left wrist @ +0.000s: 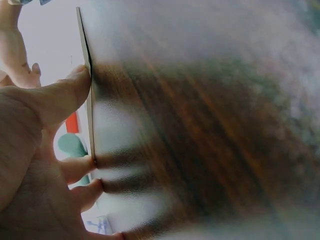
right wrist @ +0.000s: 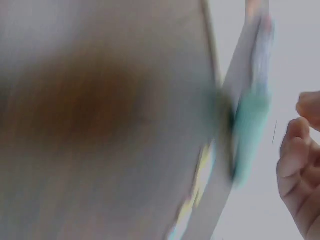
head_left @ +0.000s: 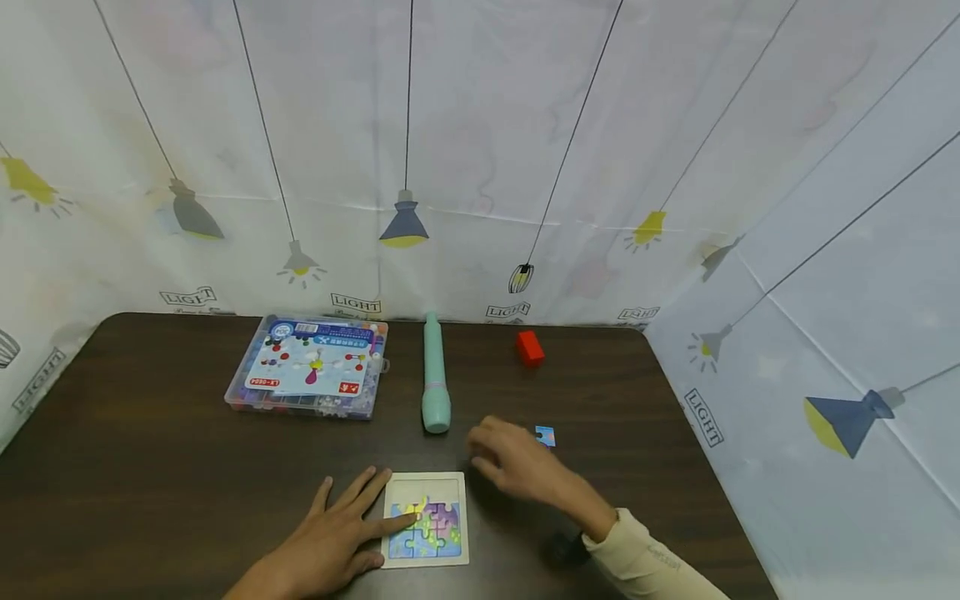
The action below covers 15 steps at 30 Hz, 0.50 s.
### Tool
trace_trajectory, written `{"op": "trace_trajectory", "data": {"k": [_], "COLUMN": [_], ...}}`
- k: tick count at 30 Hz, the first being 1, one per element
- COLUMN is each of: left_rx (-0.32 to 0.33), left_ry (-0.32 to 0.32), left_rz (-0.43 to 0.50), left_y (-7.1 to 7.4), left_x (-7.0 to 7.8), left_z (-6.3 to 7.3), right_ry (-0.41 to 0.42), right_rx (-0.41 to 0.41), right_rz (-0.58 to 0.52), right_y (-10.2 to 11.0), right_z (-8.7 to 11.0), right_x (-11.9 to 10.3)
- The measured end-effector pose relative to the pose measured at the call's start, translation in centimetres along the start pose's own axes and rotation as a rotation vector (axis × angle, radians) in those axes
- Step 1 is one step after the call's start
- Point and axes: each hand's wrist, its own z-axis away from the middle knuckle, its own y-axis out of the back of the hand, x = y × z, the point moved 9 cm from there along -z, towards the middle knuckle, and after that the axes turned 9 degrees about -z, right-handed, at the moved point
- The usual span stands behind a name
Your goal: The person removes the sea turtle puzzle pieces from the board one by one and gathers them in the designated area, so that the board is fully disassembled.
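Observation:
A small jigsaw puzzle in a pale wooden tray [head_left: 462, 521] lies near the table's front, its lower part filled with colourful pieces and its upper part bare. My left hand [head_left: 333, 529] rests spread at the tray's left edge, one finger reaching over the pieces. In the left wrist view the thumb [left wrist: 70, 92] touches the tray's edge. To the right of the tray my right hand [head_left: 517, 462] is above the table, fingers loosely curled with nothing visible in them. A blue puzzle piece [head_left: 545, 435] lies just beyond that hand, which partly hides more loose pieces.
Behind the tray lies a mint-green microphone-shaped object [head_left: 435, 383]. A clear plastic case [head_left: 300, 404] with a printed card stands at the back left. A red block [head_left: 529, 348] sits at the back right. A lamp-patterned curtain [head_left: 465, 167] borders the table's far side.

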Motion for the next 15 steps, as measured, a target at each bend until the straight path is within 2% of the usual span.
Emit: {"op": "trace_trajectory", "data": {"k": [3,6,10,15], "left_rx": [0.015,0.018,-0.002,-0.019], "left_ry": [-0.013,-0.022,-0.016,0.003], "left_rz": [-0.004,0.007,0.021,0.004], "left_y": [0.4,0.5,0.3,0.0], "left_x": [0.2,0.3,0.3,0.2], "left_z": [-0.1,-0.1,-0.2,-0.2], "right_ry": [0.007,0.019,0.065,0.076], "right_rx": [-0.177,-0.289,-0.330,-0.319], "right_rz": [0.007,0.038,0.069,0.028], "right_y": [-3.4,-6.1,-8.2,-9.1], "right_z": [-1.0,-1.7,-2.0,-2.2], "right_x": [-2.9,-4.4,-5.3,-5.4]}}
